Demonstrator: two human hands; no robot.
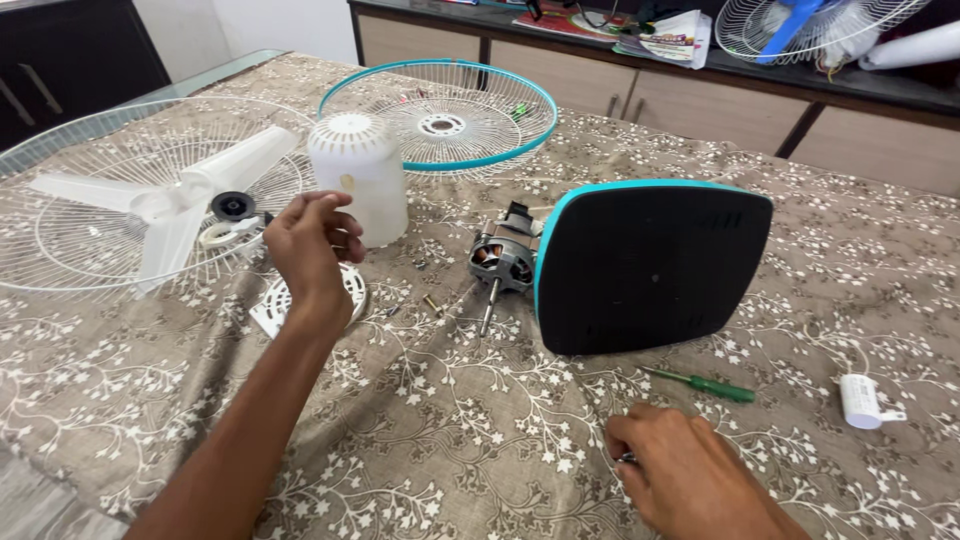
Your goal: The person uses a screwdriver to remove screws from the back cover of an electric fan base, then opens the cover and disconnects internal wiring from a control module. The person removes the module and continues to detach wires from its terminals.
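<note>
Biggest thing is the black fan base (pixel 650 268), teal-edged, at centre with the motor (pixel 503 262) touching its left side. The white motor cover (pixel 362 190) stands far-left of that: light hollow plastic, probably slick, so I'd grip around its sides. Left hand (pixel 312 245) hovers just beside it, fingers loosely curled. Right hand (pixel 690 475) near, fingers pinched on something small and metallic.

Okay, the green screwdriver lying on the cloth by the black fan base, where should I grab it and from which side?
Take the green screwdriver by its green handle, the thicker end pointing right, probably coming down from above with the right hand, which rests just below it. It lies flat on the tablecloth, the thin metal shaft pointing left toward the black fan base, so that end gives little to pinch.
</note>
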